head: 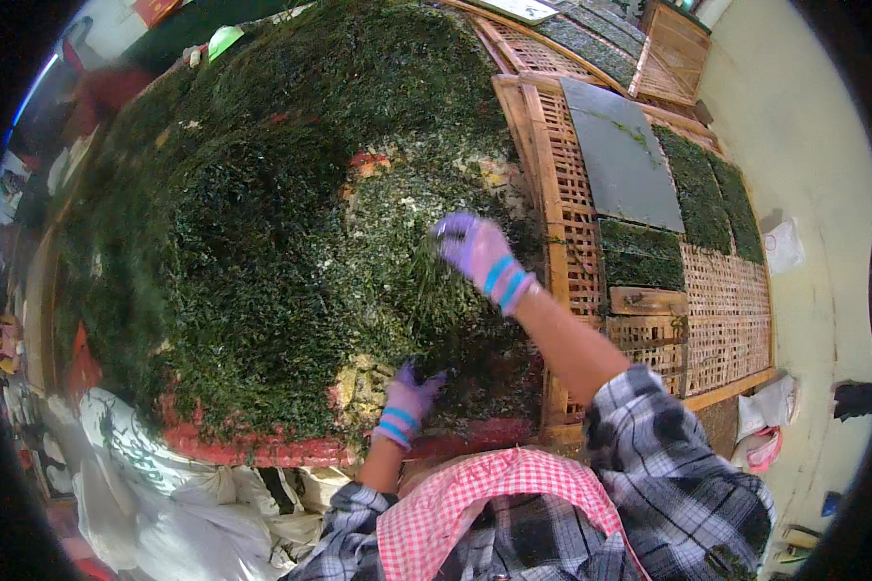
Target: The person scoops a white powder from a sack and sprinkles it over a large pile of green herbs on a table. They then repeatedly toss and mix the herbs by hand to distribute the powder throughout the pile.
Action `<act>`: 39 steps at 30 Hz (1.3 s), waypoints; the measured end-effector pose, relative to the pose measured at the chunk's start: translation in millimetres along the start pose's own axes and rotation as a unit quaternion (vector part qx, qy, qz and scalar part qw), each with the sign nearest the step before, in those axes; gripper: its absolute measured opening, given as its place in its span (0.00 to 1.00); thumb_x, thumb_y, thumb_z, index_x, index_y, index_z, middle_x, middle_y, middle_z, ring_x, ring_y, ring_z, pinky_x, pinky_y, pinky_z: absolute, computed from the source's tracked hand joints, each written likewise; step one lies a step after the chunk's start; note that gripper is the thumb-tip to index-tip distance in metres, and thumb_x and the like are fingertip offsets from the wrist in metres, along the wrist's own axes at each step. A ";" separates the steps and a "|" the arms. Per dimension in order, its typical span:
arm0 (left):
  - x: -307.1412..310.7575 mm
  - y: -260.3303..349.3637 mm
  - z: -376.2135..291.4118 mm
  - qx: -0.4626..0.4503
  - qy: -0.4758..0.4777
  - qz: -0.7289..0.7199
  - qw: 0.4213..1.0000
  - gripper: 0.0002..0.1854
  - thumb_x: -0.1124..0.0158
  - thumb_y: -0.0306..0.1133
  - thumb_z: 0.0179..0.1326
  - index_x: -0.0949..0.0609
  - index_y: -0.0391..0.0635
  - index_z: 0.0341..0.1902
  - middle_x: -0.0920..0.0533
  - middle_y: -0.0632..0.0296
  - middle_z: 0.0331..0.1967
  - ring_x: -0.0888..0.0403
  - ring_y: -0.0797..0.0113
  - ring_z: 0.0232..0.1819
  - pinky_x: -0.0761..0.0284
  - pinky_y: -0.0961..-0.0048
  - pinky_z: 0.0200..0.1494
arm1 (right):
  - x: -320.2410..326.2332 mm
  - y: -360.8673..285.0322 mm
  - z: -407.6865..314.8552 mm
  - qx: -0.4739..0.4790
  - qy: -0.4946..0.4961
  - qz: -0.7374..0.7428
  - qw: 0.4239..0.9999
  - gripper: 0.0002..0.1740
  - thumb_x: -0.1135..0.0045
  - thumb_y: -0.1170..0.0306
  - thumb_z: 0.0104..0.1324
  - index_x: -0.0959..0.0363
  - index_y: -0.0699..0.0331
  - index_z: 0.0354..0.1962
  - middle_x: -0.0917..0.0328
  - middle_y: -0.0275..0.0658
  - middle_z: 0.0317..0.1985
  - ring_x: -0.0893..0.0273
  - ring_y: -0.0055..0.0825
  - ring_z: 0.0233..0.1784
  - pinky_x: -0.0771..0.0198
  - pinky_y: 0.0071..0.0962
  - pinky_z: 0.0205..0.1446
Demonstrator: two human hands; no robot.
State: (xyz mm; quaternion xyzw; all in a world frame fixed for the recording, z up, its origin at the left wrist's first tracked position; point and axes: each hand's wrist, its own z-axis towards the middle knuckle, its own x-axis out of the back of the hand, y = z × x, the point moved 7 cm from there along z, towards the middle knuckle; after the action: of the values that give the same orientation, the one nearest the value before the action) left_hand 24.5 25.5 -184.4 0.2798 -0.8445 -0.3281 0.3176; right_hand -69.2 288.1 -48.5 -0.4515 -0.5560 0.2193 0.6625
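Observation:
A large heap of dark green leafy plant material (254, 196) spreads over the table before me. Paler, thinner bits lie around its middle, where patches of a red and yellow covering (363, 385) show through. My right hand (472, 247), in a purple knit glove with blue bands, is over this thinner part and blurred by motion. Thin green strands hang or fall just below its fingers; whether it grips them is unclear. Close to the table's near edge, my left hand (410, 396), gloved alike, has its fingers spread at the leaves beside a yellow patch.
At right stands a woven bamboo rack (727, 312) in a wooden frame, bearing a flat grey board (618, 152), dark green sheets (690, 189) and a wooden block (647, 301). White sacks (174, 516) crowd the lower left. A light green object (224, 41) rests at the heap's far edge.

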 end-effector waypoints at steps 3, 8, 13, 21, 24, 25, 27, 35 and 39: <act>37.1 -4.7 -14.5 0.024 0.094 -0.154 0.983 0.32 0.31 0.36 0.55 0.31 0.38 0.61 0.20 0.55 0.46 0.24 0.68 0.43 0.27 0.73 0.50 | 29.7 -18.0 57.8 0.020 0.032 0.020 0.999 0.29 0.37 0.63 0.54 0.30 0.62 0.53 0.24 0.49 0.50 0.26 0.42 0.55 0.33 0.35 0.60; 83.2 12.1 -4.1 -0.017 0.204 -0.316 0.926 0.34 0.36 0.33 0.61 0.39 0.47 0.69 0.28 0.58 0.58 0.30 0.68 0.55 0.32 0.71 0.55 | -44.1 -40.5 45.7 -0.019 -0.110 -0.319 0.941 0.42 0.37 0.46 0.51 0.39 0.51 0.61 0.42 0.46 0.64 0.41 0.49 0.65 0.38 0.49 0.62; 67.7 10.5 16.7 0.062 0.151 -0.196 0.967 0.35 0.37 0.27 0.59 0.42 0.43 0.68 0.26 0.56 0.55 0.28 0.68 0.51 0.29 0.71 0.54 | -125.7 -66.5 -76.0 0.173 -0.283 -0.355 0.874 0.19 0.49 0.60 0.58 0.26 0.45 0.49 0.32 0.38 0.50 0.34 0.40 0.54 0.33 0.43 0.49; 83.0 -23.4 -2.3 0.047 0.209 -0.148 0.965 0.29 0.32 0.26 0.54 0.30 0.38 0.60 0.20 0.56 0.48 0.24 0.68 0.45 0.28 0.72 0.52 | -24.7 -35.1 24.0 0.128 -0.060 -0.155 0.978 0.20 0.44 0.59 0.59 0.27 0.52 0.49 0.24 0.43 0.49 0.27 0.44 0.52 0.31 0.41 0.55; 101.4 -18.4 -4.7 0.008 0.249 -0.133 0.959 0.29 0.35 0.26 0.57 0.31 0.38 0.62 0.21 0.55 0.51 0.24 0.68 0.50 0.30 0.73 0.54 | -4.7 -32.8 96.7 0.093 -0.033 -0.243 0.965 0.35 0.46 0.51 0.61 0.40 0.54 0.62 0.37 0.48 0.63 0.35 0.49 0.62 0.39 0.41 0.65; 108.3 -13.7 -3.9 -0.005 0.269 -0.112 0.957 0.29 0.36 0.26 0.58 0.32 0.39 0.63 0.22 0.55 0.53 0.25 0.68 0.51 0.31 0.74 0.55 | -9.4 -28.7 114.4 0.030 -0.053 -0.282 0.958 0.40 0.44 0.45 0.58 0.41 0.54 0.63 0.43 0.46 0.66 0.41 0.46 0.67 0.43 0.41 0.68; 113.0 -6.6 8.1 -0.032 0.287 -0.259 0.922 0.31 0.39 0.28 0.61 0.38 0.41 0.68 0.28 0.55 0.61 0.29 0.68 0.58 0.35 0.74 0.60 | -32.8 -22.1 113.5 -0.064 -0.155 -0.272 0.948 0.43 0.43 0.41 0.54 0.40 0.54 0.63 0.40 0.45 0.65 0.43 0.46 0.68 0.45 0.47 0.68; 91.6 29.8 62.8 0.038 0.199 -0.062 0.977 0.42 0.35 0.46 0.58 0.42 0.45 0.71 0.31 0.48 0.63 0.31 0.59 0.62 0.38 0.69 0.62 | -84.5 -53.6 -59.6 0.228 -0.298 -0.344 0.861 0.25 0.43 0.59 0.56 0.30 0.48 0.53 0.32 0.38 0.54 0.34 0.42 0.57 0.33 0.47 0.51; 108.4 36.1 55.3 0.041 0.252 -0.032 0.966 0.39 0.34 0.40 0.58 0.41 0.47 0.70 0.24 0.54 0.57 0.25 0.65 0.53 0.31 0.70 0.57 | -26.6 -3.0 -14.0 0.088 -0.307 -0.322 0.891 0.30 0.41 0.60 0.56 0.35 0.48 0.58 0.39 0.43 0.63 0.36 0.42 0.62 0.35 0.46 0.60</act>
State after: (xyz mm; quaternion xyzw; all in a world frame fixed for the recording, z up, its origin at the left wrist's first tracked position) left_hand -94.5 -4.8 -152.0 0.3932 -0.7404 -0.2219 0.4981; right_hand -64.3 260.5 -60.0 -0.0974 -0.8248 0.1696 0.5305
